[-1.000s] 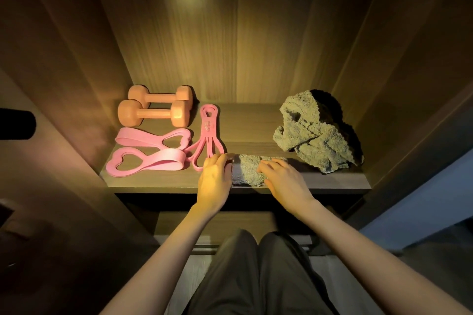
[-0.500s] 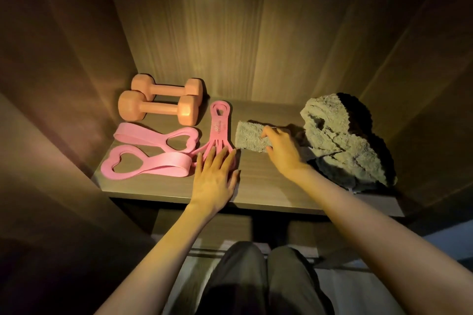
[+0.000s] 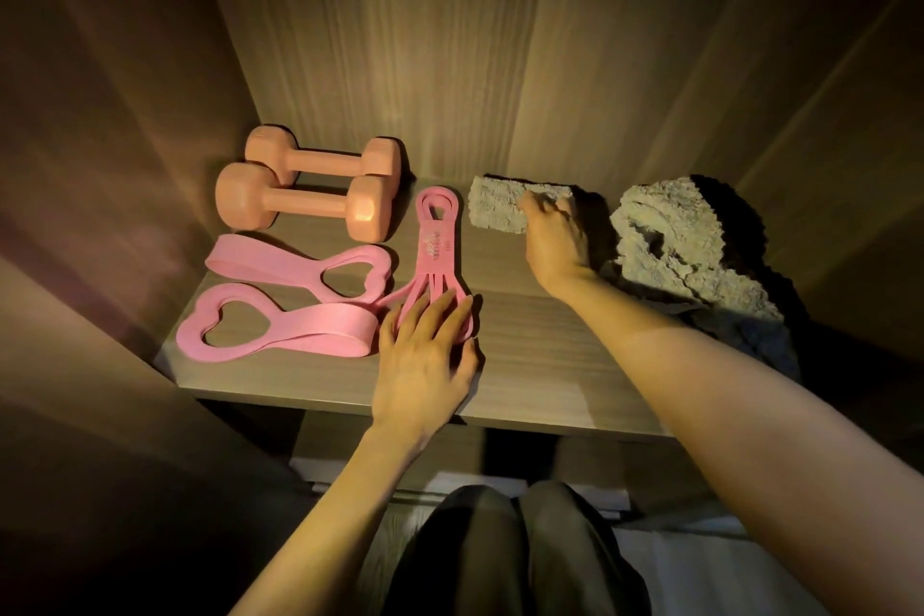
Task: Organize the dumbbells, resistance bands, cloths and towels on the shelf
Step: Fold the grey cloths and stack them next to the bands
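Two orange dumbbells (image 3: 305, 200) lie side by side at the back left of the wooden shelf (image 3: 540, 365). In front of them lie two flat pink bands with heart-shaped loops (image 3: 280, 310). A narrow pink multi-strand band (image 3: 436, 240) runs front to back beside them; my left hand (image 3: 425, 355) rests flat on its near end with fingers straight. A small folded grey cloth (image 3: 497, 210) sits near the back wall, and my right hand (image 3: 552, 240) holds its right end, fingers curled over it. A crumpled grey towel (image 3: 685, 245) is heaped at the right.
Wooden side walls close in on both sides and the back panel stands right behind the dumbbells and cloth. A lower shelf edge (image 3: 450, 465) shows beneath. My dark-trousered knees (image 3: 510, 550) are below the front edge.
The folded cloth went from the front edge to the back of the shelf with my right hand. My left hand let go of it and settled flat on the narrow pink band.
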A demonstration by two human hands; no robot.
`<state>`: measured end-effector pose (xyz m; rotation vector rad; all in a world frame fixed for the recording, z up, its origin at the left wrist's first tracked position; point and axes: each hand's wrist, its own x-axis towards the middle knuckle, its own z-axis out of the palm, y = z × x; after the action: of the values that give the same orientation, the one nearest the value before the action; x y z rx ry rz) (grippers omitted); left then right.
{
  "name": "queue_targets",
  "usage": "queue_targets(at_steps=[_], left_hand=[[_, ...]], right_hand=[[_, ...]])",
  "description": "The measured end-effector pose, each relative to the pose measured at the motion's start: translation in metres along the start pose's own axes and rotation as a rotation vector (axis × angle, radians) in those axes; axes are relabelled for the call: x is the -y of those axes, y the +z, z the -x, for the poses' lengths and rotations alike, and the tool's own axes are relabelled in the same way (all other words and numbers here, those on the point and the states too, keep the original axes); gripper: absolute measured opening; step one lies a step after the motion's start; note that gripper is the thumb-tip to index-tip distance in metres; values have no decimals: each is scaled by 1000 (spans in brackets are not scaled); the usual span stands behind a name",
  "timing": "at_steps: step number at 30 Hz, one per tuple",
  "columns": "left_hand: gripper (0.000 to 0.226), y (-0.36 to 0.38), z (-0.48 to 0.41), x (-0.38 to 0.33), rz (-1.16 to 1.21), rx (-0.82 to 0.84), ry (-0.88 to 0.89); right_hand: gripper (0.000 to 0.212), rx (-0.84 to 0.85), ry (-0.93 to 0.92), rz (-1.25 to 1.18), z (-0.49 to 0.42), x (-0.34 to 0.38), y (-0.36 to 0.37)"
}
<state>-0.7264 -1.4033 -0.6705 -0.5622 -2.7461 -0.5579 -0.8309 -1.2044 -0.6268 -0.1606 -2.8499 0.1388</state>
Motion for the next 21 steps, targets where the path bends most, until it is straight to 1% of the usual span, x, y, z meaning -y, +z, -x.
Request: queue_targets(at_steps=[3, 5, 7, 11, 13, 15, 19, 21], left_hand=[[49, -1, 0, 0, -2, -12, 5], [48, -1, 0, -1, 0, -16, 4], [48, -2, 1, 0, 3, -23, 5], [48, -1, 1, 1, 9, -15, -1], [48, -2, 1, 1, 9, -8, 2], [49, -4, 1, 0, 7, -2, 10], [49, -7, 3, 0, -7, -12, 32], [49, -7, 4, -1, -8, -23, 42]], right_hand=[[41, 39, 7, -32, -8, -1, 8], [44, 58, -7, -78, -10, -3, 11], [52, 91, -22, -128, -11, -7, 13], [68, 219, -25, -153, -7, -10, 3], [74, 238, -27, -176, 1, -8, -9], [70, 208, -46, -184, 13, -8, -24], [52, 96, -156, -175, 54, -22, -57], [46, 43, -146, -129, 75, -39, -69]])
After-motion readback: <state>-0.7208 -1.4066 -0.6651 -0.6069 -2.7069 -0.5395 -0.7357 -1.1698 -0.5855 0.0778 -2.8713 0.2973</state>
